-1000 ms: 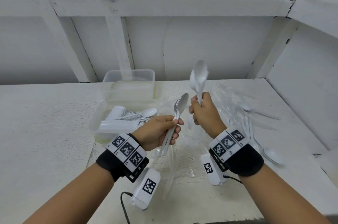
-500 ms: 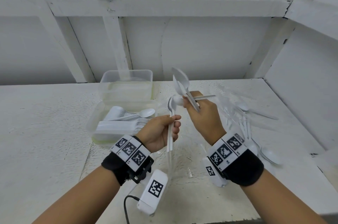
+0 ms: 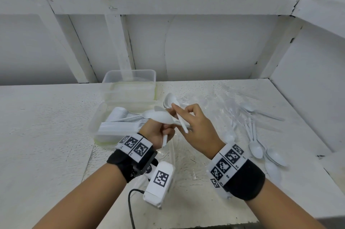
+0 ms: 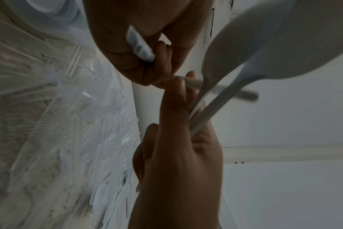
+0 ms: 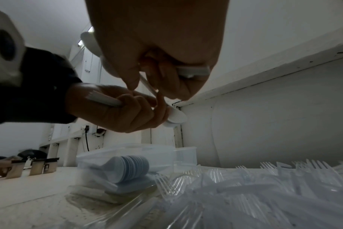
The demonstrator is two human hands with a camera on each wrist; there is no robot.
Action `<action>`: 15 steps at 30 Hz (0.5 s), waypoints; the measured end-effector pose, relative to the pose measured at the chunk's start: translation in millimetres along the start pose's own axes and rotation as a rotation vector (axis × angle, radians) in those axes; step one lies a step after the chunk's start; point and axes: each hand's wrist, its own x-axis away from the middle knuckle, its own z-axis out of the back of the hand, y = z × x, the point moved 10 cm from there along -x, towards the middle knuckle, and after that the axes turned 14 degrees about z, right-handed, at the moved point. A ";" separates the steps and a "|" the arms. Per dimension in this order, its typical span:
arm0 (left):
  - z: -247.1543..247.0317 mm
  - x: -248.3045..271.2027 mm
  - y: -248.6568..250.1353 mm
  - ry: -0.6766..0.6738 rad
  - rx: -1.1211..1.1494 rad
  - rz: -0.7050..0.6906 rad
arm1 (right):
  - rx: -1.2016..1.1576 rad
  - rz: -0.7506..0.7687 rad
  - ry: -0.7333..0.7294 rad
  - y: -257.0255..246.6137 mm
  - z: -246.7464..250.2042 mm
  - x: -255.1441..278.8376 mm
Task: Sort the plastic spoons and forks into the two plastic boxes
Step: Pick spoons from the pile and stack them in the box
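My left hand (image 3: 162,132) grips the handles of a bundle of white plastic spoons (image 3: 160,116), their bowls pointing left over the near box (image 3: 97,126). That box holds a nested row of white spoons (image 5: 131,166). My right hand (image 3: 179,112) pinches two or three more white spoons (image 3: 170,100), bowls up and handles slanting down across the left bundle. In the left wrist view my left hand (image 4: 178,120) grips the spoon handles (image 4: 204,113) under the right hand (image 4: 147,46). The far box (image 3: 128,81) looks nearly empty.
Clear plastic forks (image 5: 264,186) lie heaped on plastic film at the table's middle and right. Loose white spoons (image 3: 256,147) lie to the right of my right wrist. White walls close the back and right; the right table edge (image 3: 324,154) is near.
My right hand has tipped its upright spoons over and lowered them onto the left hand's bundle. The left bundle has swung from upright to lying leftward toward the near box.
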 end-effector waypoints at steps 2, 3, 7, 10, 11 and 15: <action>3.3 -0.3 8.0 0.053 -0.039 -0.029 | -0.006 0.009 -0.064 -6.3 -4.4 1.6; 5.4 -0.3 13.1 0.081 -0.057 -0.046 | -0.004 0.024 -0.094 -10.1 -6.6 2.5; 14.5 0.2 34.5 0.109 -0.070 -0.098 | -0.115 0.039 -0.177 -17.9 -7.7 6.2; 23.9 4.1 50.3 0.200 -0.150 -0.236 | -0.358 -0.140 -0.104 -4.7 3.8 8.2; 22.5 6.2 51.7 0.221 -0.195 -0.270 | -0.416 -0.221 -0.052 2.9 9.5 7.9; 2.2 6.8 39.0 0.177 -0.391 -0.288 | -0.283 -0.406 0.081 32.3 28.0 -4.5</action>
